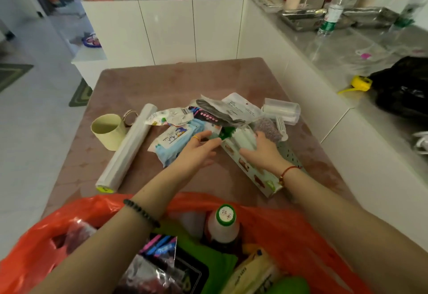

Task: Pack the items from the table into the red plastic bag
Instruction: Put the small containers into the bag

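The red plastic bag [287, 231] lies open at the near edge of the table, holding a white-capped bottle [224, 226], packets and green items. A pile of items sits mid-table: a blue wet-wipes pack [171, 141], a long patterned box [252, 171] with a pale green bundle [243, 141] on top, and crumpled packets [171, 115]. My left hand [199, 150] reaches over the wipes, fingertips touching the green end of the bundle. My right hand [261, 150] rests on the bundle, fingers curled around it.
A pale yellow cup [108, 131], a tape ring [129, 116] and a long cling-film roll [129, 148] lie on the left of the brown table [162, 80]. A clear plastic case [281, 109] sits far right. White cabinets stand behind; a counter with a black bag [403, 90] runs along the right.
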